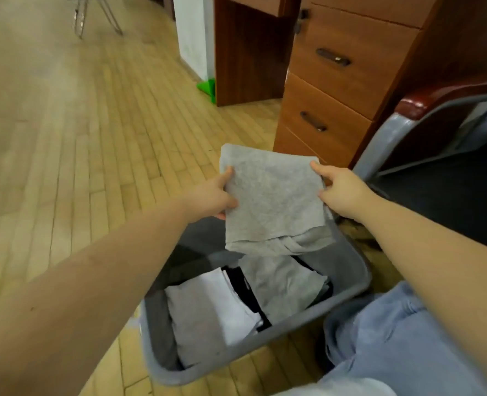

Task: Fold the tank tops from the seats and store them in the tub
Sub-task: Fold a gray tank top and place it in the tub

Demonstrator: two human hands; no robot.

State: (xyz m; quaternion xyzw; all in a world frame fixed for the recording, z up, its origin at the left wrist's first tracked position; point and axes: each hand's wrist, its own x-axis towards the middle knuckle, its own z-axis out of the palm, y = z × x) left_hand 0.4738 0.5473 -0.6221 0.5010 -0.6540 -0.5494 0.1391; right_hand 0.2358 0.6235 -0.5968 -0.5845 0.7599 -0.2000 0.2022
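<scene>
A folded grey tank top (271, 201) hangs flat above the far end of the grey tub (351, 284) on the floor. My left hand (213, 197) grips its left edge, thumb on top. Its right edge is pinched by my right hand (341, 192). Inside the tub lie folded tops: a grey one (279, 281), a white one (205, 307) and a strip of black cloth (243, 287) between them.
A wooden drawer unit (342, 78) stands just behind the tub. A chair with a grey frame and dark seat (448, 190) is at the right. My knee in light blue trousers (391, 338) touches the tub's near right side. Wooden floor (79, 138) spreads to the left.
</scene>
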